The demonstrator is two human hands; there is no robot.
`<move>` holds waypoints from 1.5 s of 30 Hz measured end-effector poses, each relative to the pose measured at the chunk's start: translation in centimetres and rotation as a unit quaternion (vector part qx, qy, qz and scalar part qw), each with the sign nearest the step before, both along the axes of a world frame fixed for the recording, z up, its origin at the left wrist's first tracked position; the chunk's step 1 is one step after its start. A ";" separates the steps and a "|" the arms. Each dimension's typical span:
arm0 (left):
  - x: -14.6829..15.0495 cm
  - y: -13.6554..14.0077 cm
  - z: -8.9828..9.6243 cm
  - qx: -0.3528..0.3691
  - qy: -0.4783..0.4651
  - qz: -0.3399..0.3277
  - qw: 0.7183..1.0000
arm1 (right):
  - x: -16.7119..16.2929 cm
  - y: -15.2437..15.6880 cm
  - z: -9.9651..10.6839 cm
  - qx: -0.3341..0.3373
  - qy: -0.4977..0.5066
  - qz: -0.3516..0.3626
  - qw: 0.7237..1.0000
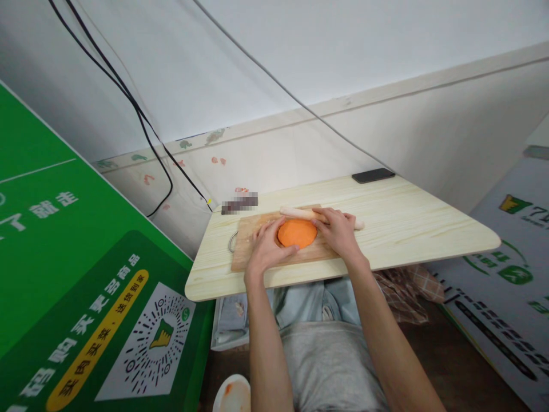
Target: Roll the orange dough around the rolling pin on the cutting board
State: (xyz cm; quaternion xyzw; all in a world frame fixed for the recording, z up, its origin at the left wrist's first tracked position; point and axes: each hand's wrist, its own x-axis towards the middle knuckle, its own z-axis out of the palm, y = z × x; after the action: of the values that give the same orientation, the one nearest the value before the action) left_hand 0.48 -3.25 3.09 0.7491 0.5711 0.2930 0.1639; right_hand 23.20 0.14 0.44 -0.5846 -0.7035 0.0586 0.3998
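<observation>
A flat, round piece of orange dough (297,233) lies on a wooden cutting board (241,252). My left hand (269,245) curves around the dough's left side, its thumb at the near edge and its fingers toward the far edge. Across the board's far side runs a pale wooden rolling pin (295,213), one end sticking out past my right hand (341,230). The fingers of that hand are bent over the pin, while its thumb side is close to the dough's right edge. Part of the pin is hidden beneath the right hand.
The board rests on a light wood-grain table (412,223) against a white wall. A black phone (373,175) lies at the back edge. A blurred-out dark item (239,203) is at the back left. Below the table are a white bowl (233,393) and a brown checked cloth (407,289).
</observation>
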 end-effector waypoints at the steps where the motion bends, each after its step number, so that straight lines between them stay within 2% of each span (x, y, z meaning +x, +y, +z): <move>1: 0.1 0.0 0.0 0.002 0.001 0.004 1.000 | 0.0 0.0 0.0 0.000 0.001 0.000 1.000; 10: 0.7 -0.1 0.0 0.028 0.002 0.033 0.999 | 0.1 0.1 -0.2 0.008 0.002 0.002 1.000; 19: -0.5 0.1 -0.1 0.001 -0.027 -0.055 0.998 | 0.1 0.1 -0.3 0.007 0.001 0.002 1.000; 33: 0.5 0.6 -0.8 0.031 0.022 0.004 0.999 | 0.0 0.1 -0.1 0.003 -0.009 -0.005 1.000; 45: 0.1 1.0 -1.0 0.037 -0.030 -0.010 0.999 | -0.1 -0.3 0.4 -0.002 -0.042 -0.008 0.999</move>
State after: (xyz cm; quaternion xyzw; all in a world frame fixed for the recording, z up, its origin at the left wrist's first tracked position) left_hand 0.54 -2.22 2.12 0.7509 0.5477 0.3343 0.1562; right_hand 23.11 -0.21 0.86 -0.5927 -0.7149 0.0325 0.3697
